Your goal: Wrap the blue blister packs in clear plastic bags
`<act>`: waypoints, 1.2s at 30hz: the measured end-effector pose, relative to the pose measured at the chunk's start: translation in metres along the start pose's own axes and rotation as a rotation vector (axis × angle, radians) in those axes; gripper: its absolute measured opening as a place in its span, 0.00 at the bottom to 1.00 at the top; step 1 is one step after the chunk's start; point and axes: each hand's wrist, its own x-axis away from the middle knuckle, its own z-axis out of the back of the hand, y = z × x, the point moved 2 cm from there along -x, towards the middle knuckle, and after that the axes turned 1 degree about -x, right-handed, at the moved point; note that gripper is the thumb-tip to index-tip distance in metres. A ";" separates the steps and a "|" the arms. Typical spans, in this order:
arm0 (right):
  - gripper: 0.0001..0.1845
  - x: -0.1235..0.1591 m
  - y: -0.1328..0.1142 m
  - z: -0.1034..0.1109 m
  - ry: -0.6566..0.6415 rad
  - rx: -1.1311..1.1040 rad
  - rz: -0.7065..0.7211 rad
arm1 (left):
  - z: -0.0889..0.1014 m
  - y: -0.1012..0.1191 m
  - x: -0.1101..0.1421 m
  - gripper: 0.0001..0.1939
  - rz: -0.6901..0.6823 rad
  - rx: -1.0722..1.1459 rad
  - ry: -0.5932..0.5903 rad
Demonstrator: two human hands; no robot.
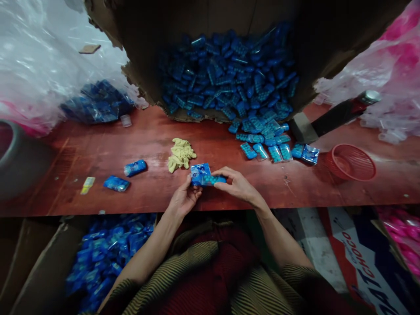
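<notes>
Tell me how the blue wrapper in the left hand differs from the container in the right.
The blue wrapper looks flat with square corners; the container is rounded. The wrapper is printed, while the container's clear part shows turquoise balls. The left hand holds the wrapper; the right hand grips the container's blue end. Both carry blue, and they overlap in this view.

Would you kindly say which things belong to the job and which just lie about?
Probably job: blue printed wrapper; clear and blue plastic container; similar containers in brown cardboard box.
Probably lying about: crumpled yellow bundle; round red plastic basket.
</notes>
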 end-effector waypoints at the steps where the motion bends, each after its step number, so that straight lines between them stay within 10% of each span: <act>1: 0.13 0.000 0.000 -0.001 0.004 0.013 -0.003 | 0.000 0.000 0.000 0.12 -0.009 0.000 -0.003; 15: 0.15 0.011 -0.003 -0.013 0.142 0.002 -0.040 | 0.005 -0.001 0.000 0.13 -0.253 -0.046 -0.123; 36: 0.13 0.023 -0.014 -0.030 0.386 0.070 -0.004 | 0.001 0.003 0.003 0.08 -0.188 0.024 -0.040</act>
